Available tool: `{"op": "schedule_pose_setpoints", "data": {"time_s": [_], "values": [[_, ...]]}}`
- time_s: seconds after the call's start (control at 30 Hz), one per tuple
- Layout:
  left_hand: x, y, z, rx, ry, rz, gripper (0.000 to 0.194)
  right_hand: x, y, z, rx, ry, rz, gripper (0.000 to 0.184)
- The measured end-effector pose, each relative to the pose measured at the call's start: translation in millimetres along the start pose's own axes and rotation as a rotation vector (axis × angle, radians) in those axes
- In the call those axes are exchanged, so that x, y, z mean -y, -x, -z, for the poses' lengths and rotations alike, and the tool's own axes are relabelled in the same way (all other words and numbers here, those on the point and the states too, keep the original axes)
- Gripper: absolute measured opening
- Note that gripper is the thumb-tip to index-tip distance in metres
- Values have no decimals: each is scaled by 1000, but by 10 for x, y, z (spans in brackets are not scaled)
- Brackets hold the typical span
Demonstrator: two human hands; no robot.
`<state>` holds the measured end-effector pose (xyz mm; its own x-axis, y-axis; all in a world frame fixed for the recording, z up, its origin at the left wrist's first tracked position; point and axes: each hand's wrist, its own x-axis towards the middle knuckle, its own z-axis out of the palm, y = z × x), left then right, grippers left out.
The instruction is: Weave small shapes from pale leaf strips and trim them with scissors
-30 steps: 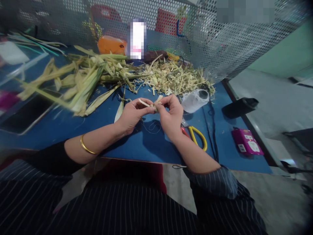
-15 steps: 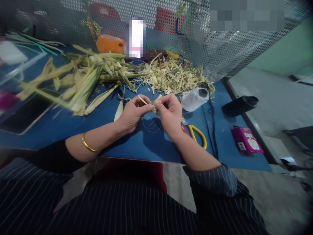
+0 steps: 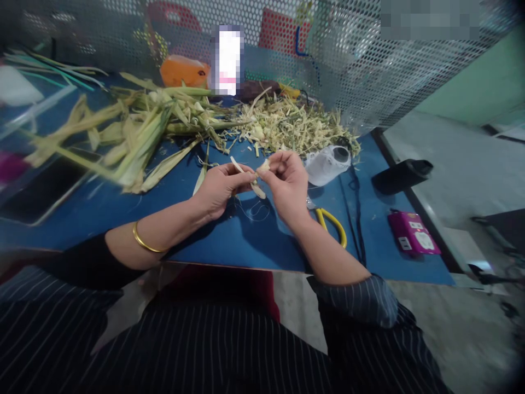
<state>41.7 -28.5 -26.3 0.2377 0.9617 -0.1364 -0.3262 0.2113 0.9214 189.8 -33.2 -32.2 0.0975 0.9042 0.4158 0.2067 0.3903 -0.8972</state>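
Note:
Over the blue table, my left hand [image 3: 219, 189] pinches a narrow pale strip of corn husk [image 3: 258, 190], which sticks out on both sides of the thumb. Close against it, my right hand [image 3: 287, 183] pinches a small cream-coloured piece of husk [image 3: 264, 166] between thumb and fingertip. Whether the two pieces are joined is hidden by the fingers. A thin white thread [image 3: 256, 210] curls on the table just below. Scissors with yellow handles [image 3: 336, 225] lie by my right wrist, partly covered by it. A white spool of thread [image 3: 328, 165] rests right of my right hand.
Long dried corn husks [image 3: 143, 137] spread over the left back, and shredded husk [image 3: 291, 126] is heaped behind my hands. A perforated metal screen [image 3: 353, 82] borders the back. To the right are a black cylinder [image 3: 402, 176], a purple packet [image 3: 413, 233] and black cords [image 3: 356, 219].
My hands have moved slightly apart, and the husk strip shows more below my left thumb. My right hand has lifted a little, with the cream piece now visible at its fingertips.

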Motion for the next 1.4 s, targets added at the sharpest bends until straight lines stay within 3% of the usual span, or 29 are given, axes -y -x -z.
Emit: {"op": "schedule_pose_setpoints", "data": {"time_s": [0.1,0.23,0.5,0.8,0.97,1.13,1.4], "values": [[-39,3,30,-13,-15,-6,21,6,-56,85,158,48,31,33],[-97,12,67,20,-97,-29,21,56,-91,167,303,99,44,21],[-108,-25,110,70,-136,23,20,113,-64,171,307,138,73,3],[-118,-53,149,140,-129,47,19,160,-71,235,291,337,210,7],[-116,-53,149,124,-157,32,23,136,-61,216,313,424,270,9],[-123,-59,133,111,-95,38,29,140,-49,189,250,441,262,9],[-94,-46,139,81,-201,52,24,145,-26,155,267,459,310,14]]}}
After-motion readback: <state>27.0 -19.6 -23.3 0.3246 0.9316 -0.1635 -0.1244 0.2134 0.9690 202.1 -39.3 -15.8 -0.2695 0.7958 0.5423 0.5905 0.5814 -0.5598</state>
